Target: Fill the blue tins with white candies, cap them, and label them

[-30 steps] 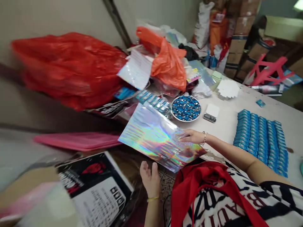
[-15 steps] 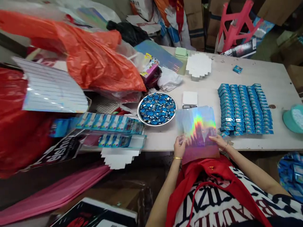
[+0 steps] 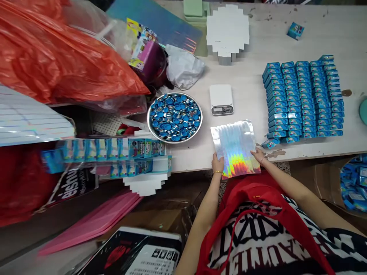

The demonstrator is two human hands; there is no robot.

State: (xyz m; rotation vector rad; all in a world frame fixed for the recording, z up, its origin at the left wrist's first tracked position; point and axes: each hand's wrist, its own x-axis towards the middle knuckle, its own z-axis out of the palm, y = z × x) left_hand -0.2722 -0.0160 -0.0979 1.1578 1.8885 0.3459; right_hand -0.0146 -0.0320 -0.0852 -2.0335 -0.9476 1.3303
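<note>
A shiny, rainbow-reflecting holographic sheet [image 3: 236, 143] lies across the table's front edge, its near end over my lap. On its left edge my left hand [image 3: 218, 163] is closed, the fingers partly hidden. My right hand [image 3: 258, 155] pinches the right edge. Just beyond the sheet sits a small white digital scale [image 3: 221, 99]. To the left of it stands a round metal bowl [image 3: 175, 117] filled with blue and silver caps or tins. Rows of small blue boxes [image 3: 305, 99] are stacked right of my right hand.
Behind the scale is a stack of white cards [image 3: 228, 30]. A lone blue box [image 3: 295, 30] lies at the back right. Left are orange plastic bags [image 3: 86, 53] and a rack of blue packets [image 3: 111, 149]. More blue packs [image 3: 355, 183] fill a carton at the lower right.
My view has tilted down and closer to the table. Both hands keep hold of the holographic sheet, whose far edge now lies clear of the scale; its reflections have shifted.
</note>
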